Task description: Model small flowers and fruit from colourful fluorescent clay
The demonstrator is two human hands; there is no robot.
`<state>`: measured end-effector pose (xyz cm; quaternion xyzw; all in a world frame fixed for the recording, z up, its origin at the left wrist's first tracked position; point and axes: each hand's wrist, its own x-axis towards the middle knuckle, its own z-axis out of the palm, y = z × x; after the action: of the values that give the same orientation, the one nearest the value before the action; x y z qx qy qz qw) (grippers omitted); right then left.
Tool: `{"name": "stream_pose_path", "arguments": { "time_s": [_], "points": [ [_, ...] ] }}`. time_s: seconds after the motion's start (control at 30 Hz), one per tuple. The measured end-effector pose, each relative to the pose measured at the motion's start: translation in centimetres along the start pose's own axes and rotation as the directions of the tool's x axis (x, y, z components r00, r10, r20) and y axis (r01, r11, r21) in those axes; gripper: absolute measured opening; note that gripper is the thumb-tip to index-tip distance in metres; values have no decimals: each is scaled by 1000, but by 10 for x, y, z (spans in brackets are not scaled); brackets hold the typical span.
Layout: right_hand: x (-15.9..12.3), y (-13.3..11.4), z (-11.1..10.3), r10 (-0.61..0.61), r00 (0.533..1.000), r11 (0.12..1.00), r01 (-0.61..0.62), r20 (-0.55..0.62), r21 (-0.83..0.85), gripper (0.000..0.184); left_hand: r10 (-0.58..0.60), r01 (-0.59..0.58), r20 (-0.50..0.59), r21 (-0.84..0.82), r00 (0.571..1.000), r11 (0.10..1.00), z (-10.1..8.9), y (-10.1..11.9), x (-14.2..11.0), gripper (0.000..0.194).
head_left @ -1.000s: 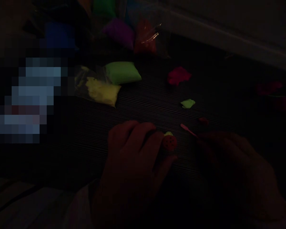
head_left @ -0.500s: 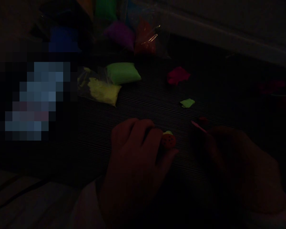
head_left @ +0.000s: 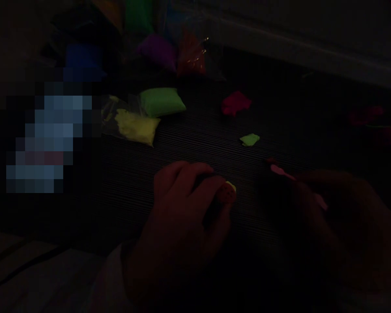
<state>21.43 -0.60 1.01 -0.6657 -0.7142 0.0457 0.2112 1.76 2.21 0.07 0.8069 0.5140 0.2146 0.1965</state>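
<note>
The scene is very dark. My left hand [head_left: 177,217] has its thumb and forefinger closed on a small round red-orange clay piece [head_left: 227,194] with dark dots on its face. A bit of yellow-green clay [head_left: 231,185] peeks out at its top edge. In my right hand [head_left: 352,217] is a thin pink clay modelling tool [head_left: 282,172], its flat tip pointing left and away from the clay piece. A small dark reddish bit [head_left: 270,161] lies just beyond that tip. Much of my right hand is lost in shadow.
On the dark table [head_left: 195,139] are a green clay pack [head_left: 163,102], a bagged yellow clay [head_left: 138,126], a red-pink lump [head_left: 236,103] and a green scrap [head_left: 250,139]. Several coloured packs, among them purple [head_left: 158,51], lie farther back. A pixelated bright patch [head_left: 58,130] is at left.
My right hand has turned and drawn slightly right, so more of the pink tool shows. My left thumb has closed in under the clay piece. The view has shifted slightly.
</note>
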Motion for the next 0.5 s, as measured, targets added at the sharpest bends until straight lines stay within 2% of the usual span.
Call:
{"name": "stream_pose_path", "arguments": {
  "time_s": [0.23, 0.33, 0.5],
  "points": [
    [2, -3, 3, -221, 972, 975, 223, 85, -10, 10, 23, -23, 32, -10, 999, 1000, -2, -1, -2, 22],
    [3, -5, 6, -267, 960, 962, 270, 83, -28, 10, 24, -24, 32, -11, 999, 1000, -3, -1, -3, 26],
    [5, -11, 8, -287, 955, 957, 289, 74, -6, 9, 17, -15, -92, 18, 996, 1000, -9, 0, -6, 16]
  ]
}}
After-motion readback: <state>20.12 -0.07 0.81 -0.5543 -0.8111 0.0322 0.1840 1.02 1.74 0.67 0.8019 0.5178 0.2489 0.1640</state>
